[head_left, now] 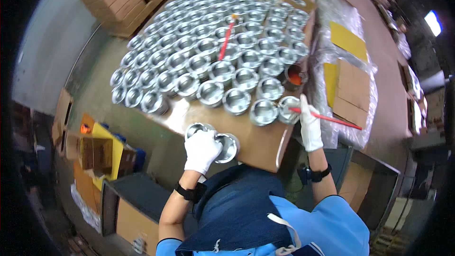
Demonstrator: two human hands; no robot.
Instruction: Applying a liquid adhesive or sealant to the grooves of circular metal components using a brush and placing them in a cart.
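Note:
My right hand (310,128), in a white glove, is closed around a thin red-handled brush (339,122). The brush's front end reaches into a shiny round metal cup (287,110) at the table's right edge. At the near edge, my gloved left hand (203,151) has its fingers curled over the rim of another metal cup (195,127). A further cup (227,149) stands against that hand's right side. Beyond the right hand is a dark tin (295,77) with orange-red stuff inside. A second red-handled brush (226,41) with a yellowish tip lies across the cups.
Rows of metal cups (187,84) fill most of the brown-topped table (256,137). On the right, a plastic-wrapped stack (372,85) bears yellow and brown cardboard sheets. Stacked cartons (121,0) stand at the far left. Dark open bins (135,194) flank me.

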